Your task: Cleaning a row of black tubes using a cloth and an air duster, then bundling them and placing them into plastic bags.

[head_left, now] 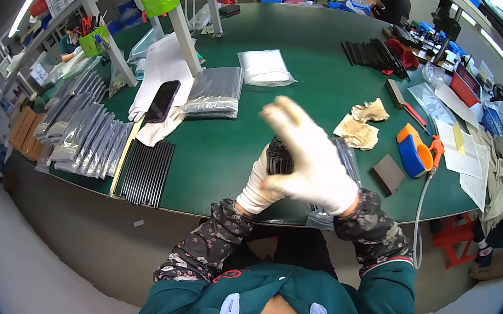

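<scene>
Both of my hands wear white gloves and are raised over the green table [226,154] near its front edge. My left hand [257,184] is closed round a bundle of thin black rods [278,155], whose ends show between my two hands. In front of the bundle is my right hand [317,165], with its fingers stretched out and the thumb apart; motion blurs it slightly. It partly hides the bundle and the left fingers. A clear plastic bag [346,158] lies behind and beside my right wrist. To the left, a row of black rods [146,175] lies side by side.
Stacked bagged items [91,142] fill the left end. A phone [162,101] rests near grey bags [214,92] and a white packet [266,68]. On the right are stained cloths [357,133], a brown block [387,175], an orange-blue holder [414,152] and an orange air gun [436,149].
</scene>
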### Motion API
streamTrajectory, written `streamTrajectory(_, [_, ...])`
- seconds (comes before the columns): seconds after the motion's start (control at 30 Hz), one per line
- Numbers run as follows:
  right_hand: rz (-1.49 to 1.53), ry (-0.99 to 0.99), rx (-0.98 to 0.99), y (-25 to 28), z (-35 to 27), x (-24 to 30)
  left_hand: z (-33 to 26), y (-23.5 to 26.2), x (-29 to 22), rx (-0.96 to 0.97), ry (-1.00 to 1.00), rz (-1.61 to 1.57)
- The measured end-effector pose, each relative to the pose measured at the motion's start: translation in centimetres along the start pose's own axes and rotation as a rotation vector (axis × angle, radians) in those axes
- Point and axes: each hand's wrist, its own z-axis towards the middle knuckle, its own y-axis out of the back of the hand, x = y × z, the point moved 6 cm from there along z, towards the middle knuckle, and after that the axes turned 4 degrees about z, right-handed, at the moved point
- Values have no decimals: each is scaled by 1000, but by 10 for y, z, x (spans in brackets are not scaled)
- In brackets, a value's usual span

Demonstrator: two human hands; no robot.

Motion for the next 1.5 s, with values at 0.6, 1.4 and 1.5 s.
streamTrajectory(0.6, [938, -517, 276, -73, 4, -111, -16, 0, -19, -134, -157, 533])
streamTrajectory(1.4, [693, -619, -127, -127, -67, -79, 3, 25, -68, -148, -257, 92])
streamTrajectory(1.5, [611, -619, -39, -116, -64, -71, 7, 35, -67, -345, -51, -87])
